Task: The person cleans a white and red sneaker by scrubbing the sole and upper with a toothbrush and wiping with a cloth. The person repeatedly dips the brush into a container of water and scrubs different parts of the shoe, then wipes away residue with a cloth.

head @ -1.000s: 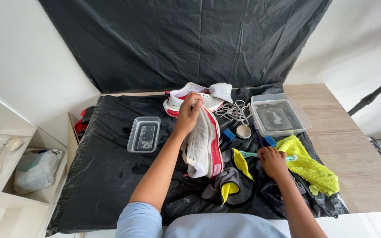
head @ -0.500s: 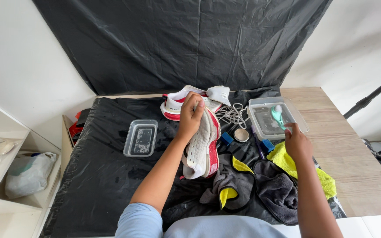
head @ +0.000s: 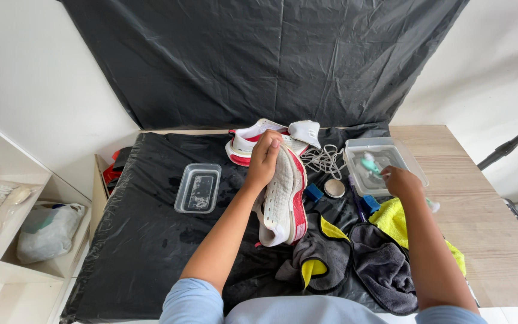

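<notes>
Centre of frame: the left hand (head: pixel 264 157) grips a white-and-red sneaker (head: pixel 283 198) at its upper end, fingers curled tight over the edge, thumb side hidden. The shoe stands on edge, its white sole facing left, its lower end resting on the black plastic sheet (head: pixel 145 240) that covers the table. A second sneaker (head: pixel 250 139) of the same colours lies just behind the hand, with loose white laces (head: pixel 324 159) beside it. Right of centre: the right hand (head: pixel 401 182) hovers at the near edge of a clear plastic tub (head: pixel 382 165), fingers bunched together in a pinch on the handle of a teal brush (head: pixel 369 163) whose head sits inside the tub; exact finger placement cannot be told. Below that hand lie a yellow cloth (head: pixel 394 219) and a grey cloth (head: pixel 382 267). Left of the shoe sits a smaller clear container (head: pixel 198 188), well apart from both hands.
</notes>
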